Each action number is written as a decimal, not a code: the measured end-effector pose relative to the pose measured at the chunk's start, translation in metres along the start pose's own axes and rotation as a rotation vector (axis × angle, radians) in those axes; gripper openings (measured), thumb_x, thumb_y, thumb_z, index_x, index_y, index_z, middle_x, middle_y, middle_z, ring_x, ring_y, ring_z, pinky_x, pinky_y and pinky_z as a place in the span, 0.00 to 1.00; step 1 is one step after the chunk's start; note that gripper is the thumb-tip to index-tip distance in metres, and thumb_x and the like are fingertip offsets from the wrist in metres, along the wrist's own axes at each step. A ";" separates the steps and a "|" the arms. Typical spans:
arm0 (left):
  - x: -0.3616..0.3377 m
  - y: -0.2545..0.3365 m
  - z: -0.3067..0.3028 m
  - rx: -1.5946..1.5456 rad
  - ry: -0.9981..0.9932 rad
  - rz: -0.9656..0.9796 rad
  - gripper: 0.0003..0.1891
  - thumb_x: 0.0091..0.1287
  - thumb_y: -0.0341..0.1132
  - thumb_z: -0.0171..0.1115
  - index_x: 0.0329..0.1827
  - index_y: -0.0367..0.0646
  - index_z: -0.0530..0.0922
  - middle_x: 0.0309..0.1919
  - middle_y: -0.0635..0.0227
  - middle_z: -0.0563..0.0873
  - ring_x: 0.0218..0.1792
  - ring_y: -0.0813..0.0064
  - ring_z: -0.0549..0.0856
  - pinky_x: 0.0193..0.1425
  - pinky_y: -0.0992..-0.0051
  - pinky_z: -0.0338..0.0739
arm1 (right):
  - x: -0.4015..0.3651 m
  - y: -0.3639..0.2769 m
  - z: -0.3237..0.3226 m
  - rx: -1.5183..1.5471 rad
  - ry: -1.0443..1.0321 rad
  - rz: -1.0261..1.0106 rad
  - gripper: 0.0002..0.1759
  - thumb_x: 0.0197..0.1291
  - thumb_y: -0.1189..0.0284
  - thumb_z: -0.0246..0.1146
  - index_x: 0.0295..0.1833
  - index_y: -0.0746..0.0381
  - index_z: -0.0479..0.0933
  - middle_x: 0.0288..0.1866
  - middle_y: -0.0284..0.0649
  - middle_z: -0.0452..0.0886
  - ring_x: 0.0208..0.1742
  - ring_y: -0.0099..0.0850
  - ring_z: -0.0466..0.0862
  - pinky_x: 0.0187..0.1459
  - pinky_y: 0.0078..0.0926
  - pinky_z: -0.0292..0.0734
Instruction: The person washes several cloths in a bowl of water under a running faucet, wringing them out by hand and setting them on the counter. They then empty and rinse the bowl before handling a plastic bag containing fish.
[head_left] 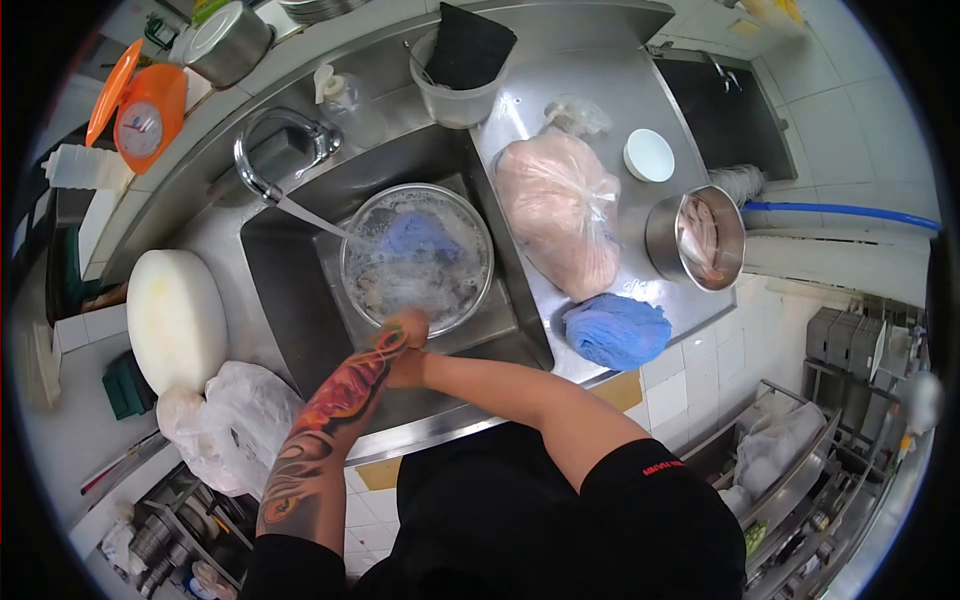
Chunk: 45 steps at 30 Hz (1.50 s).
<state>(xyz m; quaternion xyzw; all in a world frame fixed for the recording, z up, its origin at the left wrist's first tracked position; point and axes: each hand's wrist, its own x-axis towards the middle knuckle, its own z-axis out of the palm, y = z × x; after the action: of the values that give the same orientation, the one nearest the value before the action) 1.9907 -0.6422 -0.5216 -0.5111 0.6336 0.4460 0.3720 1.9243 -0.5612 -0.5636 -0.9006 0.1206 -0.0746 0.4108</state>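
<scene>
My left hand (408, 324), below a tattooed forearm, is bunched closed at the near rim of a round metal basin (487, 295). Its fingers are mostly hidden, and I cannot make out anything in them. Against my left wrist lies my right hand (405, 370), its fingers seemingly wrapped round it. The basin stands in the sink (290, 290) and holds foamy water with a blue cloth-like or net-like bundle (420, 235) in it. Water runs into it from the curved tap (262, 180).
Right of the sink are a tied plastic bag of pale pink contents (560, 215), a blue bundle (618, 332), a white bowl (649, 156) and a metal pot (665, 240). On the left lie a thick white block (175, 315) and plastic bags (235, 425). An orange scale (155, 115) stands behind.
</scene>
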 end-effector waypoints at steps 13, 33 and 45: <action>0.003 0.059 0.006 -1.715 0.037 0.652 0.36 0.78 0.64 0.50 0.73 0.41 0.71 0.65 0.56 0.80 0.68 0.56 0.78 0.59 0.54 0.83 | -0.233 -0.069 -0.295 -0.441 1.014 0.927 0.30 0.67 0.74 0.66 0.73 0.63 0.70 0.76 0.60 0.67 0.75 0.55 0.69 0.75 0.51 0.63; 0.092 -0.041 0.095 -0.852 0.708 -0.414 0.16 0.67 0.50 0.64 0.52 0.56 0.88 0.43 0.57 0.90 0.54 0.52 0.87 0.57 0.53 0.79 | -0.024 0.194 -0.047 0.039 0.670 1.073 0.25 0.60 0.78 0.61 0.64 0.66 0.76 0.59 0.58 0.83 0.59 0.59 0.82 0.63 0.48 0.78; 0.051 -0.060 0.107 -1.074 1.123 -0.004 0.14 0.65 0.37 0.67 0.50 0.39 0.87 0.49 0.52 0.87 0.52 0.48 0.85 0.58 0.57 0.78 | -0.011 0.077 -0.195 0.059 0.776 0.629 0.09 0.65 0.74 0.64 0.45 0.67 0.83 0.41 0.54 0.85 0.42 0.54 0.85 0.43 0.41 0.79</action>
<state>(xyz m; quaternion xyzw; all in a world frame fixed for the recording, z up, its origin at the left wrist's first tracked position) 2.0408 -0.5621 -0.6149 -0.7719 0.4232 0.3653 -0.3027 1.8566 -0.7477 -0.4948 -0.7145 0.5280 -0.2802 0.3636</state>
